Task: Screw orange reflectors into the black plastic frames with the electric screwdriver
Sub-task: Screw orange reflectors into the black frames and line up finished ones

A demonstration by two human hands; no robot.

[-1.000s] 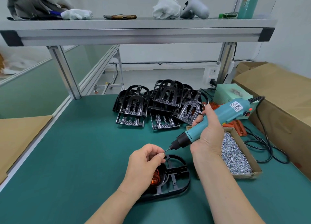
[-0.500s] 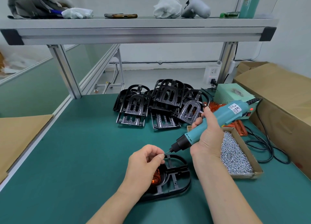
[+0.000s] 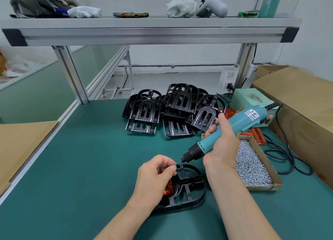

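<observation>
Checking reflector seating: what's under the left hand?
Part of an orange reflector shows under the left hand, inside the black frame. The hand covers most of the reflector and the frame's left side, so its seating cannot be judged.

Teal screwdriver [image 3: 232, 130], orange reflector [image 3: 168, 188], black frame [image 3: 187, 185], green table [image 3: 81, 158].

The left hand [image 3: 155, 175] hides most of the orange reflector [image 3: 168, 188].

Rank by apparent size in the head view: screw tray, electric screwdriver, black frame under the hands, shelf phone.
1. screw tray.
2. electric screwdriver, as long but slimmer.
3. black frame, partly hidden.
4. phone, though it sits farther away.
</observation>
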